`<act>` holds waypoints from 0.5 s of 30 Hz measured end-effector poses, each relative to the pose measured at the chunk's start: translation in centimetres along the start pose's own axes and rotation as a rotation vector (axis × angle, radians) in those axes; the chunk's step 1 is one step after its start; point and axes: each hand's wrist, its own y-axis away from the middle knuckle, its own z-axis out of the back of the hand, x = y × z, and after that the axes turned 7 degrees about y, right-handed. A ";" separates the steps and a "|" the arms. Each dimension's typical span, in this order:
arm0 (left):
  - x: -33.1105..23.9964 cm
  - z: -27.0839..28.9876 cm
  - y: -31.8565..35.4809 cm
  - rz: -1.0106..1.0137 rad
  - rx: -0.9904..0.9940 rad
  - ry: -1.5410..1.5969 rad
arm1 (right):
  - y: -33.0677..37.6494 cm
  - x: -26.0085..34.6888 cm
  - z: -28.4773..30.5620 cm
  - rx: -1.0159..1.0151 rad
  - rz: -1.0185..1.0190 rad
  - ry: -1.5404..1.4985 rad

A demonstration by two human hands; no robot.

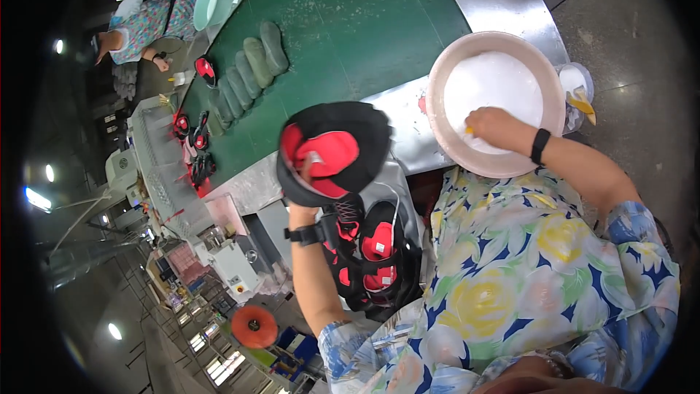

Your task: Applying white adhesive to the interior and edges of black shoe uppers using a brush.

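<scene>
Black shoe upper up in left hand, over near metal edge of green counter, left of pink basin. Opening faces camera; long axis roughly lower left to upper right of view; which end is toe, cannot tell. Black outside, bright red inside, pale mark within; outline blurred. Left forearm rises from below, fingers grasping lower-left rim, partly inside. Right arm bent; right hand down over basin's white contents, fingers curled, yellow bit at tips; whether gripped, cannot tell.
</scene>
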 end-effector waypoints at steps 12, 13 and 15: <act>-16.0 -1.2 -15.8 0.535 0.570 1.124 | -0.7 1.8 16.1 -0.298 -0.028 -0.471; -17.4 -0.7 -16.3 0.522 0.602 1.080 | -0.7 2.4 16.7 -0.350 0.062 -0.542; -18.0 -1.4 -17.0 0.415 0.531 1.142 | -0.4 1.6 16.1 -0.430 0.069 -0.447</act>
